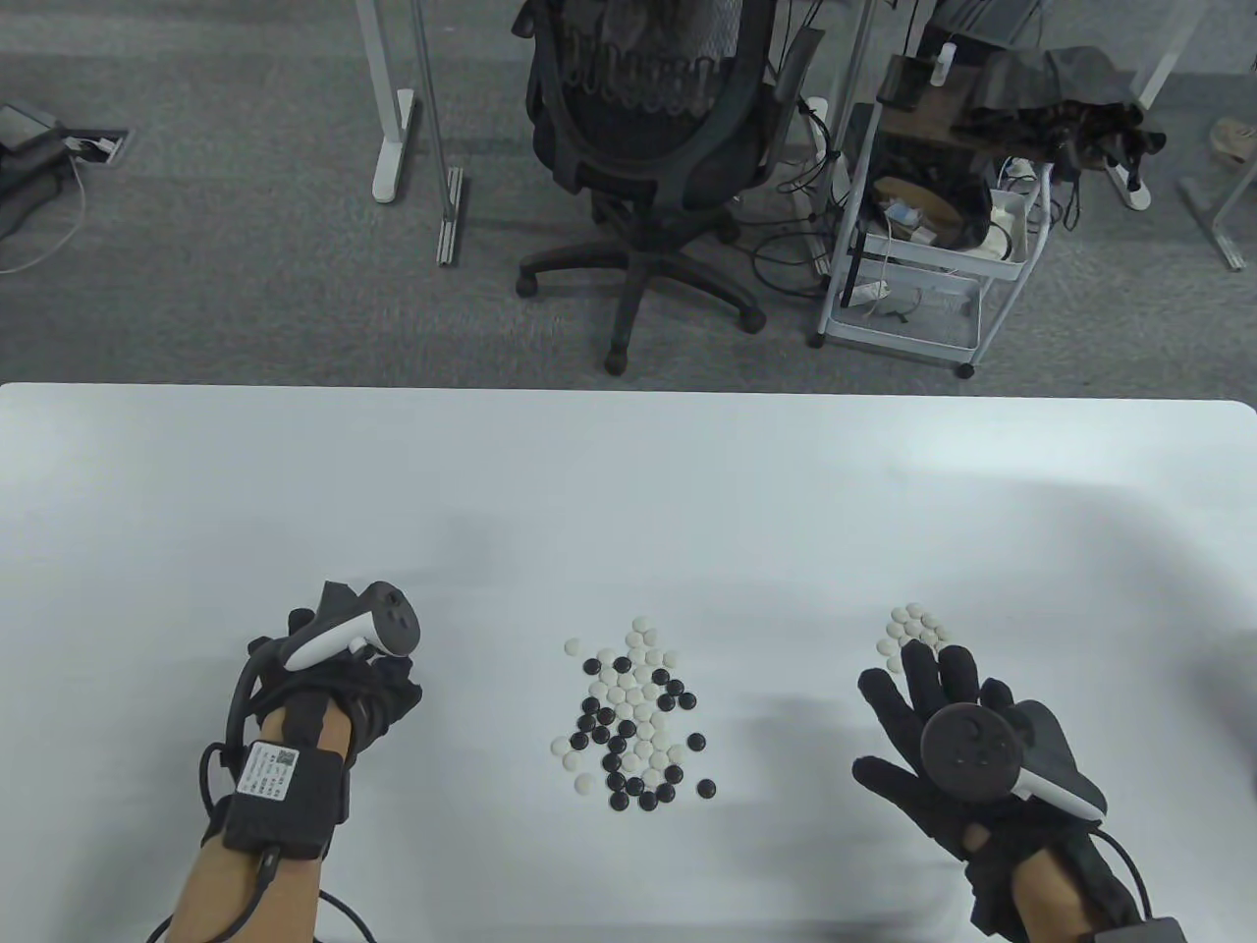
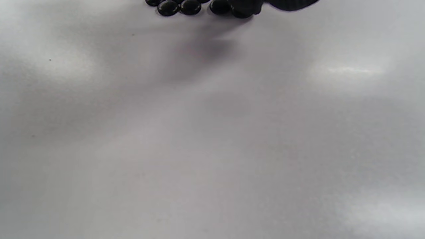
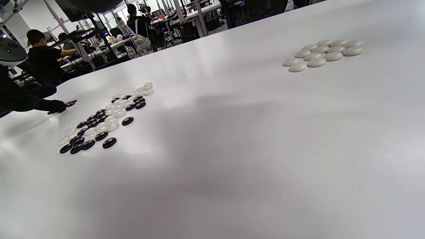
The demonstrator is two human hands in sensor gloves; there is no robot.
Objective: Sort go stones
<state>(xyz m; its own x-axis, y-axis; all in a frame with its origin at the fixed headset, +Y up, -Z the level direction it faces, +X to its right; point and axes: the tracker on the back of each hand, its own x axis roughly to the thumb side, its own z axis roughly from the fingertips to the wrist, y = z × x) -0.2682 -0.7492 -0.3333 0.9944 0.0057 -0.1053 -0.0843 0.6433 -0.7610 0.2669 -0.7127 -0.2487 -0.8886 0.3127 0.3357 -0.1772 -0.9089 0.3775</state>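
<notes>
No text, brand, number or sign was legible in any view. A white label (image 1: 268, 771) with small print and a square code mark sat on the black wrist strap (image 1: 285, 796) of the left arm, at near left; its characters were too small to read.

Bright, even overhead light, soft glare and blurred shadows across the white table (image 1: 628, 471), left wrist view defocused.

Desk (image 1: 295, 471): smooth white top, soft sheen, blurred reflections. Black stones (image 2: 190, 6): glossy, bright highlights. White stones (image 3: 323, 53): smooth, duller satin gloss. Gloves on left hand (image 1: 339, 688) and right hand (image 1: 967, 756): matt black cloth. Trackers (image 1: 388, 621): smooth plastic, grey and white. Floor beyond desk's far edge: rough grey carpet (image 1: 245, 196).
</notes>
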